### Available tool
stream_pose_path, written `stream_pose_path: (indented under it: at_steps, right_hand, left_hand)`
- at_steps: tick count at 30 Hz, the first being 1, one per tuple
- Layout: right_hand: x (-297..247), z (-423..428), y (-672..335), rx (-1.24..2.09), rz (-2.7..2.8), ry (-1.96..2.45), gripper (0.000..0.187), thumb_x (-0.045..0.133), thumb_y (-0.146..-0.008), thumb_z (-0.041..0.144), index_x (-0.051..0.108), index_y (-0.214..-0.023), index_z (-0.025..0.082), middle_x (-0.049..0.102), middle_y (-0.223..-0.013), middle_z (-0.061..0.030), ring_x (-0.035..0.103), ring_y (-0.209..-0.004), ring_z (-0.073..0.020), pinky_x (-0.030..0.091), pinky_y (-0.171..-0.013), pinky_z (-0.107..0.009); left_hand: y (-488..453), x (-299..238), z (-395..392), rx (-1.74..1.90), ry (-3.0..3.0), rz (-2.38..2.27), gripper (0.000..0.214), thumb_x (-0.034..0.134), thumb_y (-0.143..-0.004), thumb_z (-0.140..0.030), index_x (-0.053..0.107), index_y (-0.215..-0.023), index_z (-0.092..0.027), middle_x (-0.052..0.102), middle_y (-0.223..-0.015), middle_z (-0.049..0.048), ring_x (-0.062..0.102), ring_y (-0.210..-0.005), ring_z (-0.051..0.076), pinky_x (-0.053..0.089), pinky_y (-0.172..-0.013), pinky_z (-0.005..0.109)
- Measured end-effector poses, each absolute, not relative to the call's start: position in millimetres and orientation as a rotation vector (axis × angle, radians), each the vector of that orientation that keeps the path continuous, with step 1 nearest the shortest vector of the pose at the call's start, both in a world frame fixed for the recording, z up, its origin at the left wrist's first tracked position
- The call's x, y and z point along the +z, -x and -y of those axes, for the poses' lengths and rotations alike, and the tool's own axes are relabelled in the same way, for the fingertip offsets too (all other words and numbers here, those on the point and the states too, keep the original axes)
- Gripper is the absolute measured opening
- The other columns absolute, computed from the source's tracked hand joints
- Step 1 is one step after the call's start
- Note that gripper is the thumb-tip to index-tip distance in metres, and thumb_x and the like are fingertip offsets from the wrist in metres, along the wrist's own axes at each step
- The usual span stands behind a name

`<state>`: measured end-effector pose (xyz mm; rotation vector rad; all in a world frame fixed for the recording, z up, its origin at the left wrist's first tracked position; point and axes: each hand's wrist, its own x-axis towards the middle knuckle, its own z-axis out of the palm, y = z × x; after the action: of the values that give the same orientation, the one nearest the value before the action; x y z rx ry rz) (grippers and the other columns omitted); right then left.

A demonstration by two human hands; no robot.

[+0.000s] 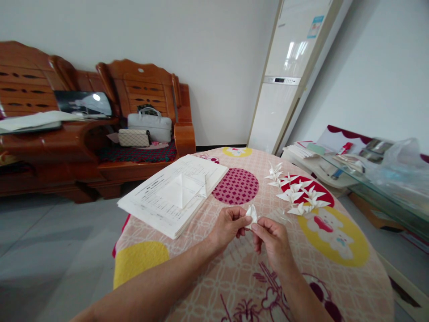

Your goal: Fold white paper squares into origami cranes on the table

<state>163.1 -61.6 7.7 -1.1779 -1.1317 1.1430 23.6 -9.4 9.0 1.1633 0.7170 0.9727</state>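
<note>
Between my two hands is a small piece of folded white paper (pixel 252 213), held upright above the table. My left hand (pixel 231 223) pinches its left side between thumb and fingers. From the lower right, my right hand (pixel 271 235) grips its bottom edge, thumb on the near face. Beyond my right hand, several folded white paper cranes (pixel 291 196) stand grouped on the cloth. To the left lies a stack of printed sheets (pixel 147 205), with white square paper (pixel 181 190) creased down the middle on top of it.
A patterned cloth covers the round table (pixel 208 277). On the right stands a glass-topped side table (pixel 355 172) with a plastic bag (pixel 402 161) and papers. Wooden chairs (pixel 140 85) bearing bags line the back left wall. A tall air conditioner (pixel 281 107) stands behind.
</note>
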Motion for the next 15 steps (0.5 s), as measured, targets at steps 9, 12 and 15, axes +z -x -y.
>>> stream_pose_path:
  at_steps: [9,12,15]
  right_hand:
    - [4.4,58.1,-165.6,1.178,1.142,1.168,0.033,0.059,-0.083,0.044,0.056,-0.066,0.017,0.053,-0.047,0.0037,0.048,-0.038,-0.0099,0.037,-0.038,-0.021]
    - [4.4,59.1,-167.0,1.131,1.191,1.172,0.033,0.059,-0.084,0.043,0.054,-0.063,0.018,0.051,-0.044,0.0043,0.045,-0.038,-0.0093,0.035,-0.039,-0.021]
    - [4.5,60.3,-166.8,0.953,1.246,1.232,0.036,0.058,-0.085,0.043,0.052,-0.059,0.019,0.050,-0.043,0.0042,0.044,-0.039,-0.0095,0.036,-0.041,-0.021]
  left_hand:
    - [-22.9,7.6,5.3,0.895,-1.160,-0.652,0.035,0.077,-0.068,-0.040,0.059,-0.076,-0.010,0.058,-0.059,-0.0011,0.050,-0.044,0.006,0.040,-0.041,0.017]
    - [-22.1,8.4,6.4,0.856,-1.119,-0.653,0.036,0.078,-0.067,-0.039,0.059,-0.075,-0.010,0.059,-0.060,0.0000,0.051,-0.044,0.007,0.040,-0.041,0.017]
    - [-22.3,7.0,7.3,0.843,-1.066,-0.611,0.035,0.076,-0.069,-0.040,0.061,-0.079,-0.010,0.060,-0.064,0.0007,0.054,-0.049,0.008,0.044,-0.046,0.019]
